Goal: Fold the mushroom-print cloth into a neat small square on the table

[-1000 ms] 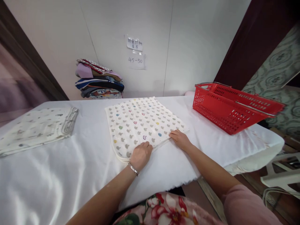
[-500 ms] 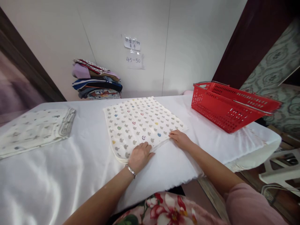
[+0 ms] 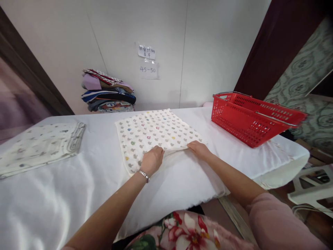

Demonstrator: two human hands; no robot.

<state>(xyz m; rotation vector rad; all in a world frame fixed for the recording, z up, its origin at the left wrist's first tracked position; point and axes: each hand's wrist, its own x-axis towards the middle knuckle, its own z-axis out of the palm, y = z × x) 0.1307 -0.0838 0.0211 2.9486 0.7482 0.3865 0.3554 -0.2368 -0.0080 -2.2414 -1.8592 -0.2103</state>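
A folded white cloth with grey and coloured prints (image 3: 153, 130) lies in the middle of the white-covered table (image 3: 78, 187). My left hand (image 3: 152, 160), with a bracelet at the wrist, grips the cloth's near edge and lifts it off the table. My right hand (image 3: 199, 150) pinches the same near edge at its right corner. The lifted edge curls up and away from me between the two hands.
A second folded printed cloth (image 3: 39, 146) lies at the table's left. A stack of folded clothes (image 3: 108, 92) sits against the back wall under paper notes (image 3: 147, 60). A red plastic basket (image 3: 249, 116) stands at the right. The table's right edge drops off beyond it.
Both hands have closed on the cloth's near edge and raised it, moving it away from me; before, they rested flat on that edge.
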